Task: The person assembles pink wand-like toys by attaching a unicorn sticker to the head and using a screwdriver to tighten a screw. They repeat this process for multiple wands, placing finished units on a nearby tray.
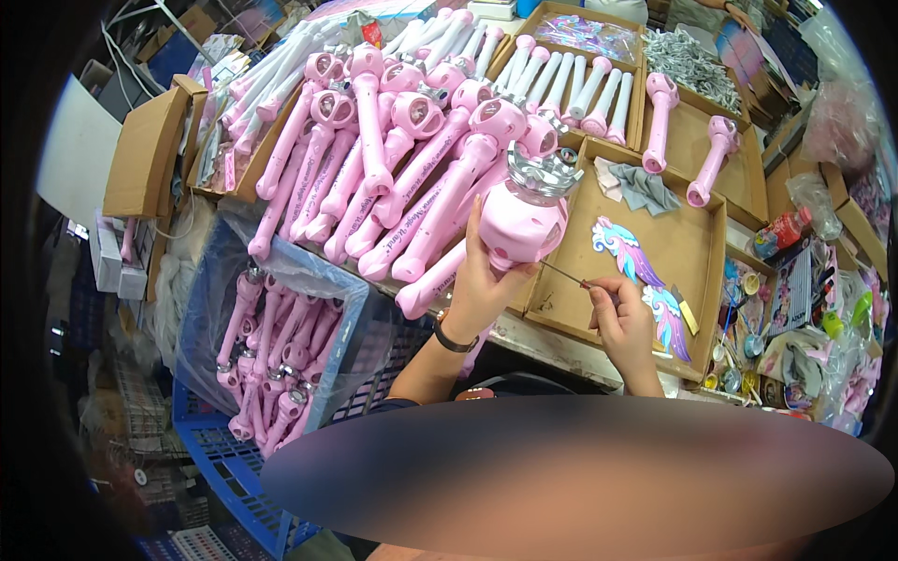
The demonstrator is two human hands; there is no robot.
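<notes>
My left hand [475,292] is wrapped around a pink toy wand [520,224] just below its round head, which has a silver cap [544,176]. In my right hand [619,323] is a thin metal tool [561,272], pinched between thumb and fingers. Its far end meets the lower side of the wand head; the tip's exact contact is hidden. Beneath both hands is a shallow cardboard tray [571,220] with purple and blue wing-shaped pieces [629,251] and a grey cloth [645,189] inside.
Many pink wands [412,182] are piled at the left, beside a plastic-lined blue crate [351,309] of more wands. Pink-and-white handles [589,86] fill a box behind. Two pink wands [660,122] lie in another tray. Small tools and pots [748,323] crowd the right.
</notes>
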